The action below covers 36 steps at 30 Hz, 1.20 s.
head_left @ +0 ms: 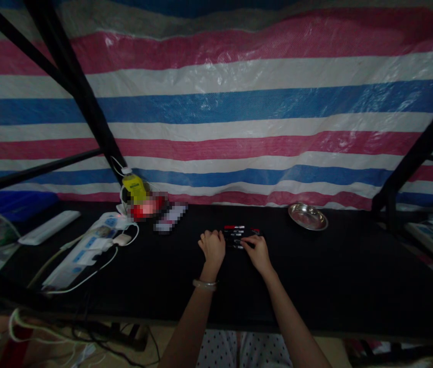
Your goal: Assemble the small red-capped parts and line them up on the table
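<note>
Several marker pens lie side by side on the black tabletop [339, 271]. A red marker [234, 227] lies farthest from me, and black markers [235, 247] lie nearer. My left hand [212, 249] rests at their left ends with its fingers curled in; whatever is inside them is hidden. At the right ends, thumb and fingers of my right hand [258, 251] pinch the end of a black marker. Another red-tipped piece [255, 230] shows just beyond the right fingers. Dim light hides the dark pens' outlines against the table.
A round metal dish [308, 216] stands at the back right. To the left are a power strip [82, 250] with white cables, a white bar [50, 228], a yellow bottle [135, 188] and a blurred phone-like object [171, 218]. Black frame posts [82, 97] flank the table before a striped sheet [239, 112].
</note>
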Available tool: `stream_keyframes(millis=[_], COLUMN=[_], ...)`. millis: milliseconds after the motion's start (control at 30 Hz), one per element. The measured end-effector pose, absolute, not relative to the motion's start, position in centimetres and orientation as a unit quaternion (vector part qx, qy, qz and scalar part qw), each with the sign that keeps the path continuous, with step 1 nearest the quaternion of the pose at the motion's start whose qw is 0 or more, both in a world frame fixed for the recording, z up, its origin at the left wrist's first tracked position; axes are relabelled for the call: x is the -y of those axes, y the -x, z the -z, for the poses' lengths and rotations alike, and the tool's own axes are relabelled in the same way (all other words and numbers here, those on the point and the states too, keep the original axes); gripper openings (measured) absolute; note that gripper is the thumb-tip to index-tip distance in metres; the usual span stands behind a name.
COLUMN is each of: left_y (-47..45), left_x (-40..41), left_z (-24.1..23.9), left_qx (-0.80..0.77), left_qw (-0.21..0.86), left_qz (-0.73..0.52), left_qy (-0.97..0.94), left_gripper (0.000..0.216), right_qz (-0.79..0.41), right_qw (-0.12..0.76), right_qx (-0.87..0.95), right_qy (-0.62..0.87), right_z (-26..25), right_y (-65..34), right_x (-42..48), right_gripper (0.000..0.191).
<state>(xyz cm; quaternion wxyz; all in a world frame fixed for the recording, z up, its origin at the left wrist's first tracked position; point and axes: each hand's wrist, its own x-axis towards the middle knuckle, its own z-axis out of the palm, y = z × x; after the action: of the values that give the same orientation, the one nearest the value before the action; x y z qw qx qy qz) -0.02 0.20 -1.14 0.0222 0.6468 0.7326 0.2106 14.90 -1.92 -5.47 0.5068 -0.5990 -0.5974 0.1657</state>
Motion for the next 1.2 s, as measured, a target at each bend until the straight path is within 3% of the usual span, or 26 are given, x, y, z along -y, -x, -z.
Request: stream_keyframes(millis=[667, 900, 1067, 1200], left_y=[-0.2, -0.2, -0.3, -0.3], left_x=[0.0, 0.0, -0.1, -0.1], left_z=[1.3, 1.0, 1.1, 1.1], left_qx=[-0.749, -0.755, -0.744, -0.715], left_qw=[-0.013, -0.015, -0.032, -0.024], left_qz=[-0.199, -0.206, -0.247, -0.293], left_qy=[-0.631, -0.623, -0.620, -0.635], left_gripper=[0.036, 0.032, 0.029, 0.024], right_qz=[-0.145, -0.153, -0.073, -0.022], right_qw=[0.489, 0.513, 0.560, 0.522], right_qx=[0.611, 0.600, 0.488, 0.439], right_qy=[0.606, 0.594, 0.665, 0.731], right_z=[5.5, 5.1, 4.8, 5.3], right_y=[-14.8, -15.2, -17.0, -18.3], right_x=[2.1, 2.2, 2.4, 2.4], right_gripper=[0.017, 0.027, 0.037, 0.037])
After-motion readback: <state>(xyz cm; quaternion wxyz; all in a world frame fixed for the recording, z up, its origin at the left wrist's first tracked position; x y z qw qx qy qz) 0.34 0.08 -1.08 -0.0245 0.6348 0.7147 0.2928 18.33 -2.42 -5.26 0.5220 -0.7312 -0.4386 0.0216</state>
